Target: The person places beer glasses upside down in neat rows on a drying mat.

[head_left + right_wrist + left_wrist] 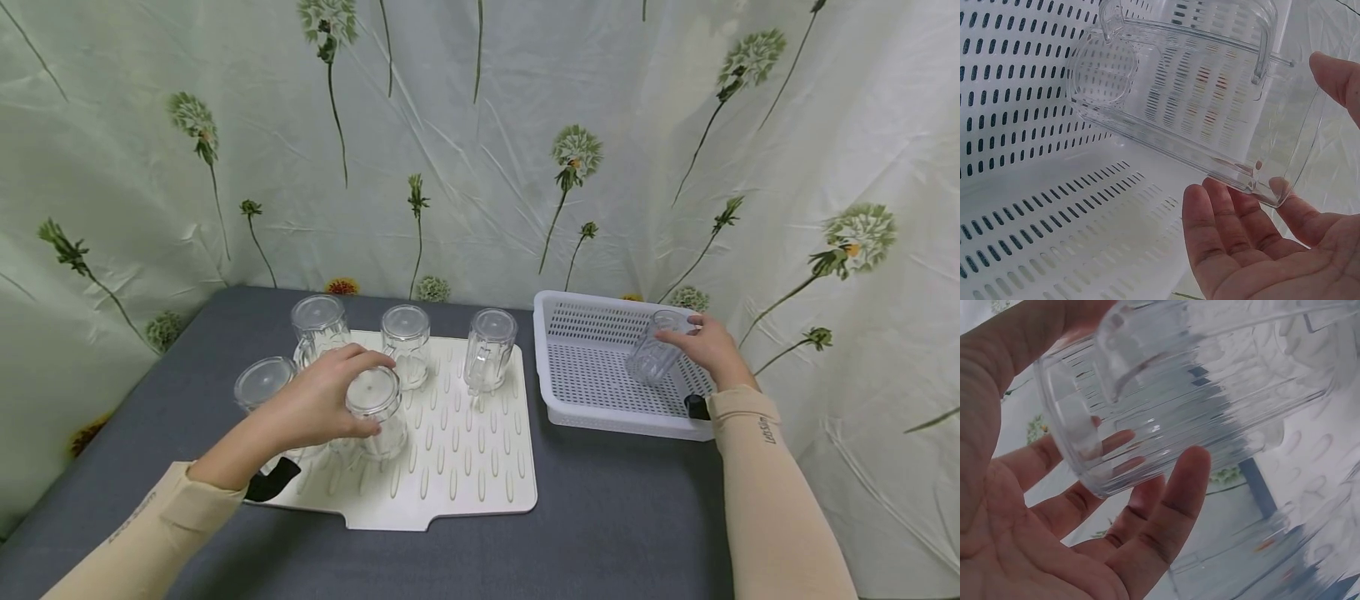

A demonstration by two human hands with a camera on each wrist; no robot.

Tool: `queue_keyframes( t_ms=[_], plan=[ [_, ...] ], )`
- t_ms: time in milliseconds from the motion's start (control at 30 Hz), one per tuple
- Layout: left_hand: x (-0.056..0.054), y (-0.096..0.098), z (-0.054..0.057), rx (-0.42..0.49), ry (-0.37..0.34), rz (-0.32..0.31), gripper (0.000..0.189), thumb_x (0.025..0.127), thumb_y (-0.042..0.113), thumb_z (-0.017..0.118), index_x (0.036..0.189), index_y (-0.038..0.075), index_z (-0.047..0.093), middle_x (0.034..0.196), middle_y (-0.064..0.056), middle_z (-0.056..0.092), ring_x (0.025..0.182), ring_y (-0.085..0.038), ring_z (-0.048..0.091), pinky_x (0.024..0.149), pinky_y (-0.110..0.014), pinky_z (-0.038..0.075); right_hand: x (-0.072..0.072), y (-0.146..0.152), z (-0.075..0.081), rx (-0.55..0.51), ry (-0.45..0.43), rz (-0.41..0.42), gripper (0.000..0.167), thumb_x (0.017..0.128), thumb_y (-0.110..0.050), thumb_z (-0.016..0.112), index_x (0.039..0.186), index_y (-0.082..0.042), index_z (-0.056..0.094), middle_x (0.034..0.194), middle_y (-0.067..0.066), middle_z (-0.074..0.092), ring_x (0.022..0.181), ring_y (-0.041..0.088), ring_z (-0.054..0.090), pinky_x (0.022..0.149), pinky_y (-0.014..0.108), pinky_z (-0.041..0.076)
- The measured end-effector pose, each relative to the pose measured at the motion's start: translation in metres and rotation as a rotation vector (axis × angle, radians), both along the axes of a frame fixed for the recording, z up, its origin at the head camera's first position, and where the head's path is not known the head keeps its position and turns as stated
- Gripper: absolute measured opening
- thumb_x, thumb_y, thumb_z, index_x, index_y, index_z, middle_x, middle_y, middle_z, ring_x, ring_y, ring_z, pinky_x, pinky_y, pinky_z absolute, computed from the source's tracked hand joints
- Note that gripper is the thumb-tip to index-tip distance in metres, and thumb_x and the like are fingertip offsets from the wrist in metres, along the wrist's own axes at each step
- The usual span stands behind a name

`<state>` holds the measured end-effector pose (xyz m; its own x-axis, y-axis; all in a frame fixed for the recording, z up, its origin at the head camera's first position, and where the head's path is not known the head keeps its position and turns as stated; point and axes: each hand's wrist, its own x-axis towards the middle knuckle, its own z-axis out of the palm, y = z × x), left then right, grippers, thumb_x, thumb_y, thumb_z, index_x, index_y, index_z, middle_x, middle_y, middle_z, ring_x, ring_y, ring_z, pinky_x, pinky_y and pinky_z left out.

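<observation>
My left hand (318,400) grips the base end of a clear glass mug (384,435) that is upside down on a white drying mat (480,492). In the left wrist view, the thumb lies on one side of this mug and the fingers on the other, with the mug's handle near the thumb. At the right, my right hand (708,348) holds a second clear mug (651,357) by its base end, tilted inside a white perforated basket (622,423). The right wrist view shows its handle on the upper side and my fingers (1222,231) beneath.
More upturned mugs stand about the mat: one at the back left (318,321), one at the back middle (406,337) and one at the right (491,350). Another mug (264,382) is partly behind my left hand. A dandelion-print curtain (480,233) hangs behind the grey table (600,517).
</observation>
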<state>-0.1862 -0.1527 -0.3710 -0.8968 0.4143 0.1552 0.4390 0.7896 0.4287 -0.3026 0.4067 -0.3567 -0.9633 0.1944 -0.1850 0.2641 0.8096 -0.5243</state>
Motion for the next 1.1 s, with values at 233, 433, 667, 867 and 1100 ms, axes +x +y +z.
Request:
queue_keyframes(
  t_ms=[233,433,667,867,1100],
  plan=[
    [-0.001,0.000,-0.007,0.075,-0.002,0.037,0.075,0.072,0.024,0.099,0.139,0.014,0.067,0.139,-0.015,0.067,0.131,-0.042,0.061,0.108,-0.066,0.051,0.001,0.000,-0.001,-0.020,0.007,-0.002,0.099,0.105,-0.051,0.060,0.163,0.016,0.015,0.159,0.046,0.033,0.145,0.060,0.040,0.121,0.070,0.038],
    [-0.002,0.000,-0.013,0.136,-0.021,0.070,0.077,0.071,0.025,0.099,0.140,0.014,0.066,0.141,-0.014,0.067,0.133,-0.043,0.060,0.110,-0.068,0.049,-0.001,0.001,-0.003,-0.024,0.009,-0.005,0.101,0.105,-0.052,0.061,0.163,0.016,0.015,0.159,0.046,0.033,0.145,0.060,0.041,0.121,0.070,0.038],
    [0.001,-0.002,-0.021,0.197,-0.040,0.109,0.084,0.072,0.025,0.099,0.146,0.014,0.060,0.146,-0.016,0.064,0.133,-0.041,0.061,0.109,-0.066,0.050,0.000,0.002,-0.004,-0.022,0.008,-0.001,0.103,0.104,-0.051,0.065,0.163,0.016,0.014,0.157,0.047,0.034,0.142,0.059,0.043,0.119,0.070,0.040],
    [0.005,-0.001,-0.026,0.241,-0.045,0.158,0.088,0.073,0.031,0.100,0.148,0.011,0.058,0.141,-0.019,0.066,0.087,-0.021,0.067,0.080,-0.040,0.058,0.001,0.003,-0.004,-0.017,0.007,-0.001,0.103,0.103,-0.052,0.064,0.163,0.015,0.015,0.157,0.046,0.034,0.143,0.059,0.042,0.118,0.070,0.040],
    [0.011,-0.001,-0.032,0.278,-0.068,0.204,0.087,0.076,0.033,0.098,0.149,0.013,0.055,0.139,-0.017,0.066,0.093,-0.023,0.068,0.074,-0.034,0.057,0.005,0.001,-0.001,-0.018,0.010,0.021,0.102,0.103,-0.052,0.065,0.162,0.016,0.017,0.157,0.047,0.035,0.142,0.060,0.043,0.117,0.070,0.042]
  ],
)
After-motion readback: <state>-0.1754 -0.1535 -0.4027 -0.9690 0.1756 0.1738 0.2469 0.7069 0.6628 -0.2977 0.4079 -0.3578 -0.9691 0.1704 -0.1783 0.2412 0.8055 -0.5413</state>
